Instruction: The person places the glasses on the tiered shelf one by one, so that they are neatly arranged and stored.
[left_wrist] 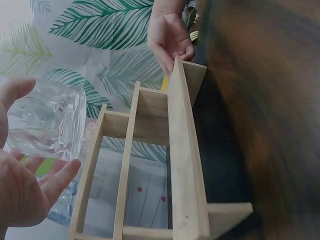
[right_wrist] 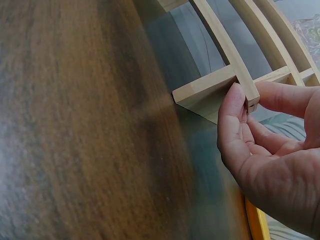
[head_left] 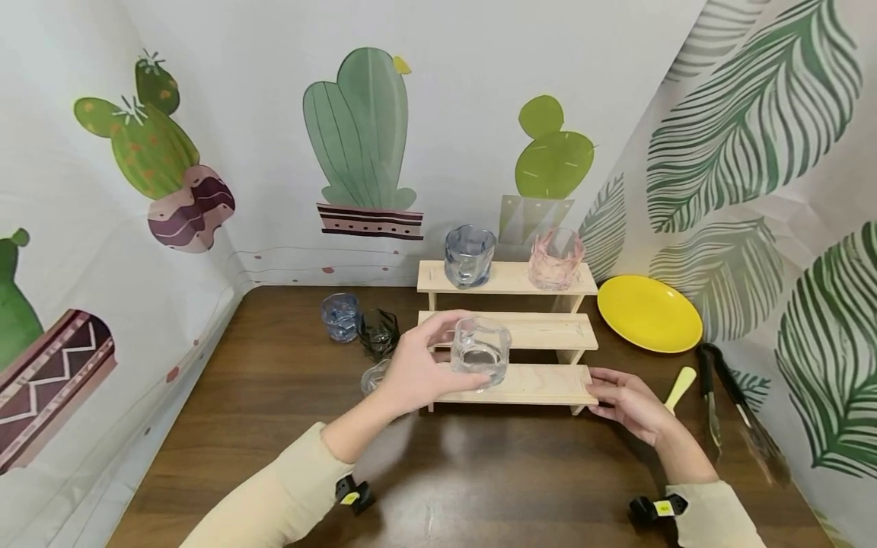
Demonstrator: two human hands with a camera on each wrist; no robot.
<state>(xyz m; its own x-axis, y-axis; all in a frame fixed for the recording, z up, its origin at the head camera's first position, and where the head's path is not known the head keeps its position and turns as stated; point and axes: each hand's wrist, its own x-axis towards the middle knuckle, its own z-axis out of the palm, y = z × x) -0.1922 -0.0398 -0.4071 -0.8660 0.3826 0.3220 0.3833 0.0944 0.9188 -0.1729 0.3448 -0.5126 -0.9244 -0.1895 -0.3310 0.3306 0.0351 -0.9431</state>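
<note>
Above wooden shelf (head_left: 548, 383) right hand (head_left: 632, 407) pinches, left hand (head_left: 419, 371) grips squarish cup (head_left: 483, 352), likely glass.

Before you stood the rack (head_left: 541, 380), two glasses (head_left: 469, 255) on its top tier (head_left: 510, 277); three glasses (head_left: 340, 318) sat to its left (one partly behind your left hand (head_left: 426, 367)), plate (head_left: 649, 313) and tongs (head_left: 735, 392) to its right.

A yellow plate (head_left: 651, 313) lies near black tongs (head_left: 733, 384).

The head view is bright, wrist views dimmer.
</note>
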